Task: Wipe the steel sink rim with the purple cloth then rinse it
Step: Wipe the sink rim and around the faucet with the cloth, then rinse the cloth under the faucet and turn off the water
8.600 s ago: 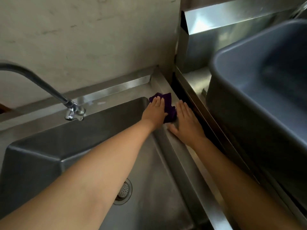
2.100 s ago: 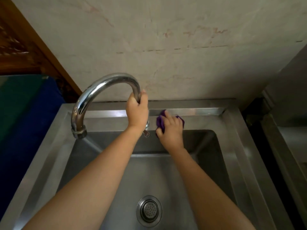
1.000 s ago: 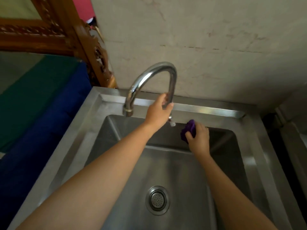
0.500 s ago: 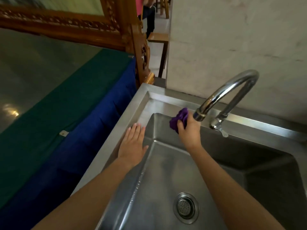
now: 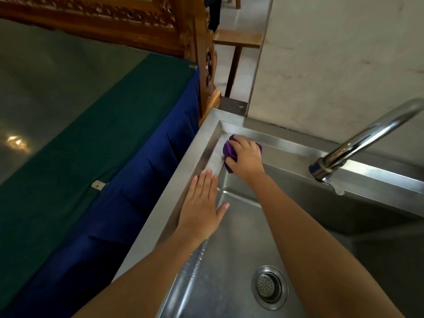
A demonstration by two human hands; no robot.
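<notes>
While bunched under right hand [image 5: 245, 158], purple cloth [image 5: 229, 152] sits on far-left corner of steel sink rim [image 5: 206, 157]. Right hand clenched around cloth, pressing down. Left hand [image 5: 202, 207] released, flat, palm down on left rim, fingers together, holding nothing. Faucet [image 5: 358, 145] arches right of cloth, well apart. Drain strainer [image 5: 269, 286] in basin below. Blue-and-green fabric [image 5: 114, 157] just beside sink on left.

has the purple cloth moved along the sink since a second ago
Yes. The purple cloth, under the right hand, has gone from right of the faucet to the sink rim's far-left corner.
</notes>
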